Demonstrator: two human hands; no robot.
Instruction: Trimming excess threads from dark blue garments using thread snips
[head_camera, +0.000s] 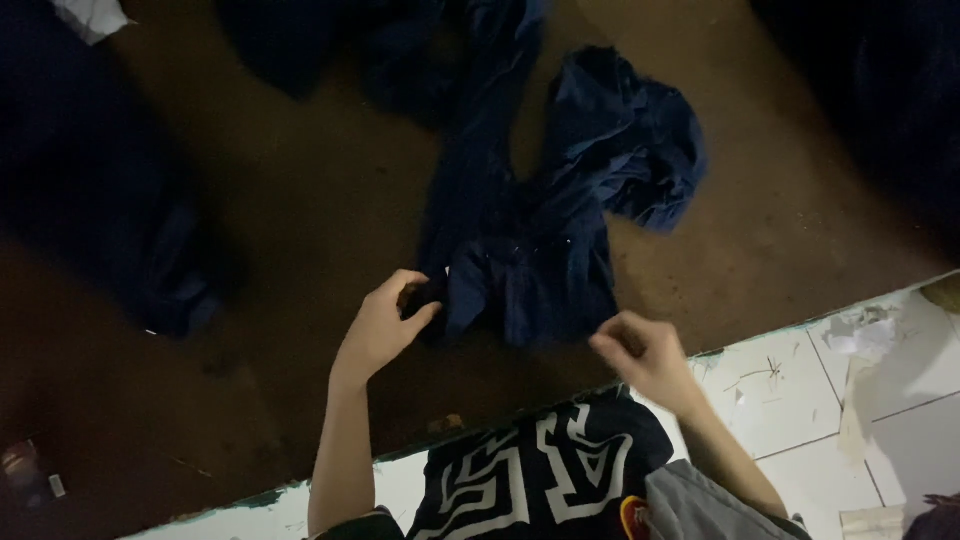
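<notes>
One dark blue garment (530, 250) lies crumpled on the brown desk (300, 230), soft, light and limp by your inspector's judgement; your left hand (385, 325) pinches its near edge, your right hand (640, 350) hovers loosely curled and empty, so take hold at hems.

The scene is dim and murky. The dark blue crumpled cloth garment (540, 230) nearly merges with the brown table surface (300, 200) around it, its folds barely readable. Beyond the table's near edge, the white tiled floor (800, 390) catches the most light. Detail is soft and grainy throughout.
</notes>
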